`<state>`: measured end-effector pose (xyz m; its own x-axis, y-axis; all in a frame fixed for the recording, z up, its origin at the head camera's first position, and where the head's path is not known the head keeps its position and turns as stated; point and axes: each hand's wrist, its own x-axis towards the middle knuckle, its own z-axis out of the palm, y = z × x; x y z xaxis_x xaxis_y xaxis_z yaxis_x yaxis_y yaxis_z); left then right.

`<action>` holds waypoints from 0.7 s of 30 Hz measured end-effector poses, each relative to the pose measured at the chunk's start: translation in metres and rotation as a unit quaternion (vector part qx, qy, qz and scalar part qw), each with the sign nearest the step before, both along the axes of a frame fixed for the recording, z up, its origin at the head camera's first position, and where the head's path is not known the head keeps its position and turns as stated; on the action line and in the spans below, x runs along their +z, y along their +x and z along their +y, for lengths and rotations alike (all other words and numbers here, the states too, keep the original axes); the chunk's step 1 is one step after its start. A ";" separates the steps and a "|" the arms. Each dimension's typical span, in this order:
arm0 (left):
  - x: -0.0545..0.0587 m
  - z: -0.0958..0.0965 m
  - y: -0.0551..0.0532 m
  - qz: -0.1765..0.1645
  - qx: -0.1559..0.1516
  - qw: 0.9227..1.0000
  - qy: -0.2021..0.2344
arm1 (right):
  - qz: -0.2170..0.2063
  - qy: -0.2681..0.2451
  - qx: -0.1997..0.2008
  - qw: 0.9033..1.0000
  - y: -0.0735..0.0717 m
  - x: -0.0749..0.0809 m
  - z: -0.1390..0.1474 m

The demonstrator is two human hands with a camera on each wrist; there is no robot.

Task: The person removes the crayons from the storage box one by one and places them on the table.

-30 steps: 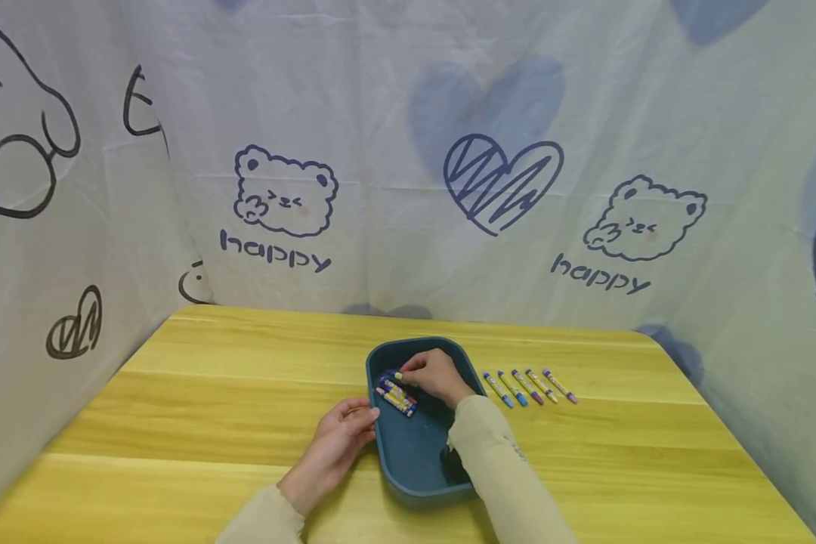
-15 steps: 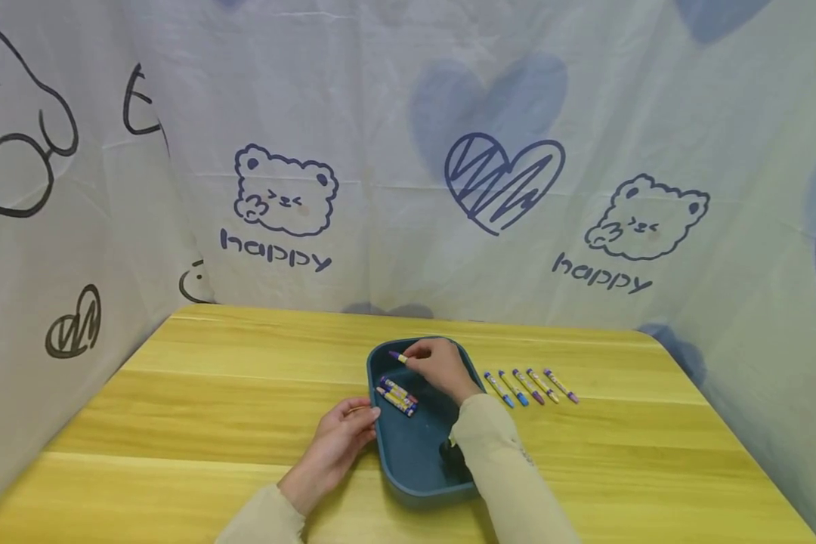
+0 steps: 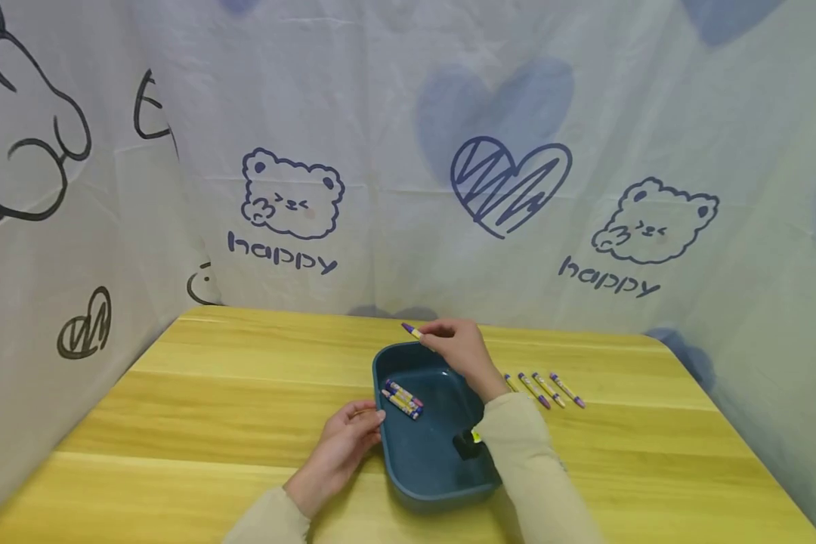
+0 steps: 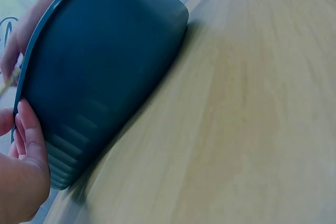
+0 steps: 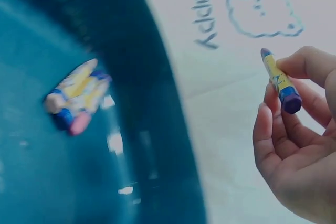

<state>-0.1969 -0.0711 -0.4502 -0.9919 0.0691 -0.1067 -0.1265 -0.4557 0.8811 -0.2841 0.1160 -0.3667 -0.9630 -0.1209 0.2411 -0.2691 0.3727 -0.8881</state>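
The right hand pinches a purple crayon between thumb and fingertips. The crayon is slim, with a yellow printed wrapper, a purple tip and a dark purple flat end; the lettering is too small to read. In the head view it hangs at the bin's 12 o'clock, above the far rim, its tip aimed toward 10 o'clock. The fingers hide its rear part there, while the right wrist view shows both ends.

Below is the deep teal bin. At its 10 o'clock, inside, lie crayons with yellow wrappers, side by side; the right wrist view blurs them, showing one pale tip and one pink. The left hand grips the bin wall at 9 o'clock, thumb at the rim and fingers along the outside; the left wrist view cuts off part of the thumb.

A black object beside the right sleeve is hard to make out, and that sleeve covers part of the bin's 3 o'clock side. Out at 2 o'clock, a row of crayons lies on the wooden table, four visible, the nearest partly hidden by the wrist.
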 end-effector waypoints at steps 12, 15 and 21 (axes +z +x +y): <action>0.002 0.000 -0.001 -0.002 0.007 1.000 -0.001 | 0.025 -0.011 0.025 0.999 0.032 0.041 0.016; 0.002 0.000 -0.001 -0.004 0.007 1.000 0.000 | 0.029 -0.005 0.022 0.999 0.035 0.042 0.022; 0.002 0.000 0.000 -0.006 0.003 1.000 0.000 | 0.045 0.020 0.009 0.999 0.044 0.039 0.036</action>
<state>-0.1966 -0.0709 -0.4477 -0.9911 0.0627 -0.1176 -0.1333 -0.4563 0.8798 -0.2404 0.1524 -0.3273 -0.9352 -0.1491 0.3212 -0.3541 0.4019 -0.8444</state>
